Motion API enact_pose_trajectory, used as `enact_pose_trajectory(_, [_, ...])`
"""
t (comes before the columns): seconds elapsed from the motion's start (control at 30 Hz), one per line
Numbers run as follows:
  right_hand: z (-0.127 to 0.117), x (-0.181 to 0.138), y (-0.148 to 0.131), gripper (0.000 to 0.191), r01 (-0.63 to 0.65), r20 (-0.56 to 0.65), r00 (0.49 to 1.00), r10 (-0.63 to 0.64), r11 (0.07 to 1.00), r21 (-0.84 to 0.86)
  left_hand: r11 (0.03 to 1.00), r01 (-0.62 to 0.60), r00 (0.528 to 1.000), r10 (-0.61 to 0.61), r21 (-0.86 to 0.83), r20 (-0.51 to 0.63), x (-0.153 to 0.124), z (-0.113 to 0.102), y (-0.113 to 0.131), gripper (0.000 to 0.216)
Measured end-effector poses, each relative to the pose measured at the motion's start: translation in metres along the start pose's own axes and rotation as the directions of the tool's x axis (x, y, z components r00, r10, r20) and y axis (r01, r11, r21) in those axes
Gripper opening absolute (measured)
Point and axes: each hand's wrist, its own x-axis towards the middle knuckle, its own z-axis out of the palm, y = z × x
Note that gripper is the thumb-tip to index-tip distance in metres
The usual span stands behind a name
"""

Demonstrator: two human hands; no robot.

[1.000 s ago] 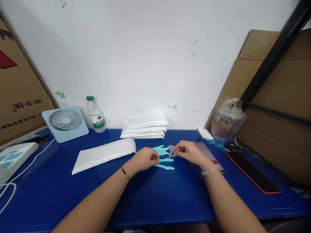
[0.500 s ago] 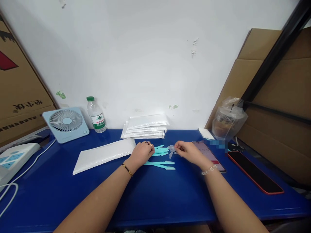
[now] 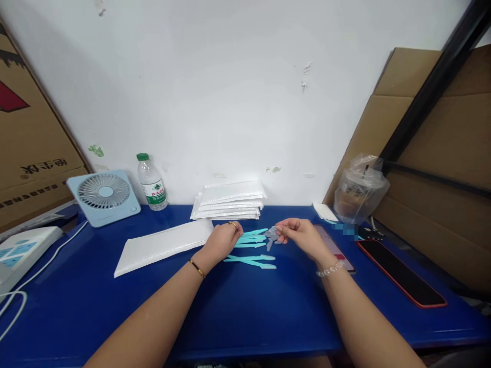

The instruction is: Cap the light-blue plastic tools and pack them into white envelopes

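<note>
In the head view, I'm taking twelve o'clock as straight toward the wall from the blue tabletop [image 3: 238, 312]. The left hand [image 3: 224, 239] is low over the table, its thumb and fingers drawn together at the near end of a small bunch of slim turquoise tools [image 3: 253, 239]; the bunch runs out from it toward three o'clock. I can't tell whether those fingers grip one. At its four o'clock, two more turquoise tools [image 3: 256, 263] lie on the table, crossing near their left ends.

The right hand [image 3: 299, 236] has its thumb and fingertips bunched at the little pile of grey pieces [image 3: 271, 236], which sits at its nine o'clock, right by the tips of the turquoise bunch. From here I can't tell whether a piece is pinched there.

A white padded envelope [image 3: 161, 248] lies at the left hand's nine o'clock, and a stack of similar envelopes [image 3: 232, 197] is at its twelve. Just beside the right wrist, toward three, there's a phone with a lit screen [image 3: 330, 240]; a red-edged phone [image 3: 401, 273] lies farther out, around four.
</note>
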Motion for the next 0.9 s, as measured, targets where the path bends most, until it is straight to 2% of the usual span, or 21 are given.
enact_pose_trajectory(0.13, [0.004,0.001,0.006,0.034,0.010,0.032,0.999,-0.010,1.000,0.024,1.000,-0.014,1.000,0.014,0.004,0.003,0.000,-0.001,0.002,0.020])
enact_pose_trajectory(0.37, [0.003,0.001,0.004,0.036,0.027,-0.018,0.999,-0.027,0.999,0.026,1.000,0.014,1.000,-0.014,0.017,0.012,0.001,-0.004,0.005,0.020])
enact_pose_trajectory(0.5, [0.012,0.000,0.004,0.038,0.011,0.085,0.996,-0.010,1.000,-0.007,1.000,0.001,0.999,-0.001,0.005,0.041,0.000,-0.005,0.012,0.022])
enact_pose_trajectory(0.6, [0.014,-0.001,0.005,0.037,-0.001,0.203,0.979,0.028,0.991,-0.132,1.000,-0.005,0.991,0.002,0.019,0.134,-0.003,-0.006,0.016,0.021])
enact_pose_trajectory(0.67, [0.010,-0.001,0.006,0.032,0.072,0.220,0.975,-0.009,0.958,-0.278,0.999,-0.017,0.975,0.010,0.029,0.224,-0.006,-0.005,0.017,0.020])
enact_pose_trajectory(0.73, [0.006,-0.002,0.008,0.023,0.195,0.219,0.970,-0.106,0.879,-0.434,0.999,-0.039,0.957,0.028,0.031,0.289,-0.008,-0.003,0.017,0.020])
enact_pose_trajectory(0.8, [0.003,-0.001,0.011,0.015,0.293,0.254,0.951,-0.178,0.783,-0.548,0.997,-0.058,0.962,0.041,0.055,0.271,-0.009,-0.001,0.016,0.017])
enact_pose_trajectory(0.9, [0.003,0.001,0.016,0.013,0.351,0.323,0.929,-0.179,0.696,-0.626,0.987,-0.066,0.985,0.040,0.145,0.170,-0.007,0.003,0.013,0.016])
